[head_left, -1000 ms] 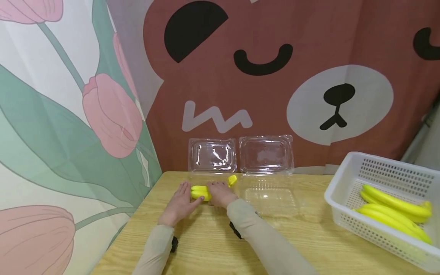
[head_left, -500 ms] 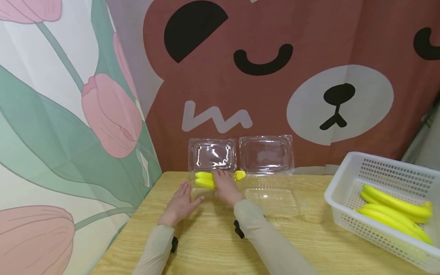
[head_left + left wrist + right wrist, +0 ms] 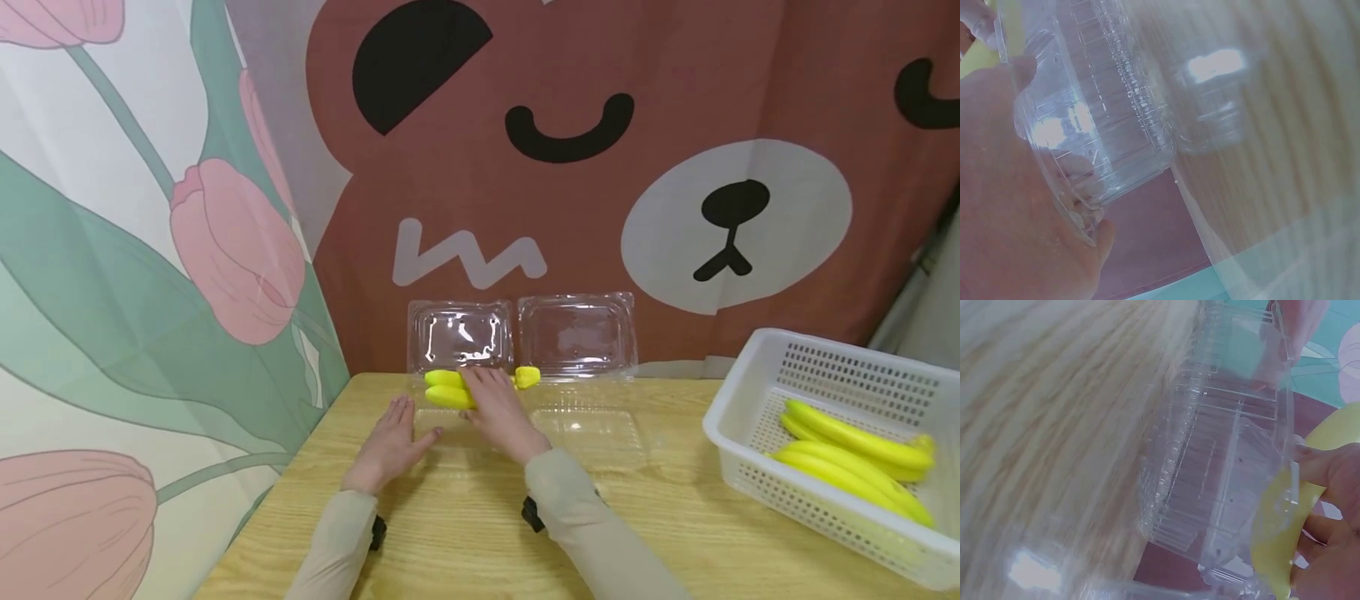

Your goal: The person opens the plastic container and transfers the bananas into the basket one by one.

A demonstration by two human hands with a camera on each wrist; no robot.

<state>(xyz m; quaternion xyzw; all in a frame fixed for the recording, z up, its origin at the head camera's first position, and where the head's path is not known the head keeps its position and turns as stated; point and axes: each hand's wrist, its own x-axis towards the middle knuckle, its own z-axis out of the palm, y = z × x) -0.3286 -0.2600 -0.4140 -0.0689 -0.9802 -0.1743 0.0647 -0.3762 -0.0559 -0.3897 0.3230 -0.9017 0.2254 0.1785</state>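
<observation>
Resting in white basket: bananas

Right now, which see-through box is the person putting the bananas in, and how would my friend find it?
Find the big brown bear curtain, then look down to the wooden table where two clear boxes stand open side by side. It is the left clear box: the left hand touches its side and the right hand holds yellow bananas over it, while the right clear box has no fruit.
</observation>
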